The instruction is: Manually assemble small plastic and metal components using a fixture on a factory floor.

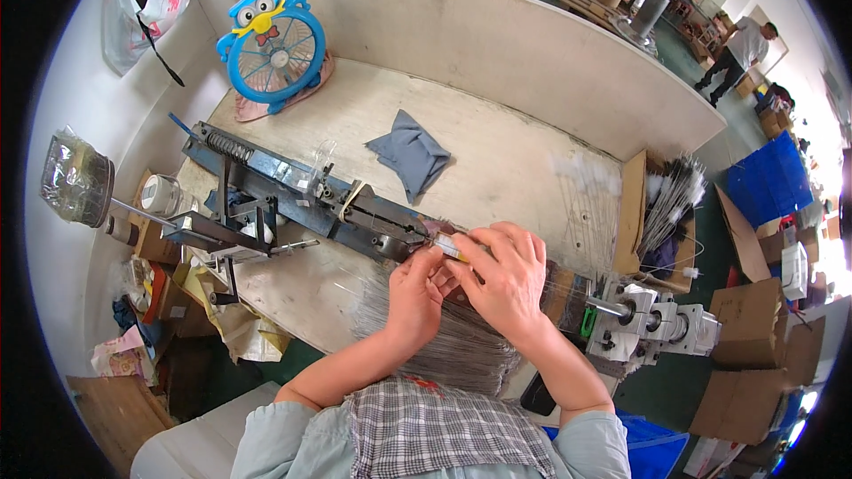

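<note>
At the right end of a long dark metal bench fixture (284, 186), both my hands work close together. My right hand (508, 277) is closed, its thumb and fingers pinching a small white piece with a yellow edge (450, 248). My left hand (415, 294) is closed beside it, fingertips drawn together; whatever lies between them is too small to make out. A round metal part (389, 247) of the fixture sits just left of my fingers. Below my hands, a thick bundle of thin grey metal wires (453, 341) lies along the bench's near edge, partly covered by my forearms.
A grey cloth (410, 155) and a blue cartoon fan (277, 58) are farther back. White-tipped wires (586, 200) lie right of the cloth, near a cardboard box (632, 213) of more wires. A metal clamping machine (652, 324) stands at right. A person (744, 53) stands in the background.
</note>
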`<state>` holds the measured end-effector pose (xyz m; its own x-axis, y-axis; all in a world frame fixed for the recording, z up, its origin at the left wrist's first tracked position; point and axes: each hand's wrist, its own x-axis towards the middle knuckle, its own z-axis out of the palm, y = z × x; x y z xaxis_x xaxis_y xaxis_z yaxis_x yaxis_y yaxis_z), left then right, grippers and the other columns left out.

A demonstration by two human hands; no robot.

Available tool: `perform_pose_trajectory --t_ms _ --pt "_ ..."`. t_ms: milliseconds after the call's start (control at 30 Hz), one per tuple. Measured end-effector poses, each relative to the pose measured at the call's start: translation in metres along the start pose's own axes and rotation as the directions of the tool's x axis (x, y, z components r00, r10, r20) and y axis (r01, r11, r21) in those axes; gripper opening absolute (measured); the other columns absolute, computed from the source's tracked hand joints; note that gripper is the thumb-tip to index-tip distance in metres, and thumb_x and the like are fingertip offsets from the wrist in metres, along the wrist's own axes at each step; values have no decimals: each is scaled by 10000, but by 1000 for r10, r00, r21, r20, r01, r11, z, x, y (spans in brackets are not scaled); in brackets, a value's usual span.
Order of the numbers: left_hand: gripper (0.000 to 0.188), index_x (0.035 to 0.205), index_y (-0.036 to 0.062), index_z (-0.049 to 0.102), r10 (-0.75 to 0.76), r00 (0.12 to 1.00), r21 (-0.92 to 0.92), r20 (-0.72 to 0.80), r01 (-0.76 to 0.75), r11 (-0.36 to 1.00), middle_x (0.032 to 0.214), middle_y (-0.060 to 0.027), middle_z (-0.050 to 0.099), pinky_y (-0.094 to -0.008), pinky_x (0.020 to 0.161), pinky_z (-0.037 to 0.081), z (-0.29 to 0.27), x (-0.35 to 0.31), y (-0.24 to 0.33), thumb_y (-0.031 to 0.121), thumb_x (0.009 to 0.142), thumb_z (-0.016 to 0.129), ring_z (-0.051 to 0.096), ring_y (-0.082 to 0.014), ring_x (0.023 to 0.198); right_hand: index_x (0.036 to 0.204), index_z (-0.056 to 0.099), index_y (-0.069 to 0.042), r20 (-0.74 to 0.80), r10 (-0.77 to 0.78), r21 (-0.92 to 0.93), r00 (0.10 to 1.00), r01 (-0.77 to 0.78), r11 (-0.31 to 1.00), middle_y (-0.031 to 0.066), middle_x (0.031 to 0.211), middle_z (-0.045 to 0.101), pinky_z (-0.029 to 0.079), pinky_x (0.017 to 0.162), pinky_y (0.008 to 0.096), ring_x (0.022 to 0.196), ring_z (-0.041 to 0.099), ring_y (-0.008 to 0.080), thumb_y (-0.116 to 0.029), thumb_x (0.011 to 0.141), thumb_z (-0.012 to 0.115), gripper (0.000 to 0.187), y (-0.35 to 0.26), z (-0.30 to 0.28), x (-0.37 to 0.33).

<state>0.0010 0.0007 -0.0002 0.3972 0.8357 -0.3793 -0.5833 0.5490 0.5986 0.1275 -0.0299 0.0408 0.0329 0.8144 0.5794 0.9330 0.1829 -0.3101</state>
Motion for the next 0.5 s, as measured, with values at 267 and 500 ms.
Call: perform_pose_trajectory --t_ms 267,500 --pt "124 977 37 563 28 999 -5 -18 -28 1000 955 -52 626 -319 788 491 8 -2 7 91 867 554 618 -154 874 916 682 -185 17 -62 -2 998 62 998 -5 956 610 381 833 373 994 521 231 -184 676 716 242 9 -5 -4" --pt "151 1001 14 557 49 999 23 7 -49 999 972 -74 619 -310 790 490 5 -2 3 77 864 546 616 -162 868 910 689 -185 54 -37 29 998 35 999 -7 972 610 394 814 379 1021 520 243 -184 676 718 236 -1 -6 1"
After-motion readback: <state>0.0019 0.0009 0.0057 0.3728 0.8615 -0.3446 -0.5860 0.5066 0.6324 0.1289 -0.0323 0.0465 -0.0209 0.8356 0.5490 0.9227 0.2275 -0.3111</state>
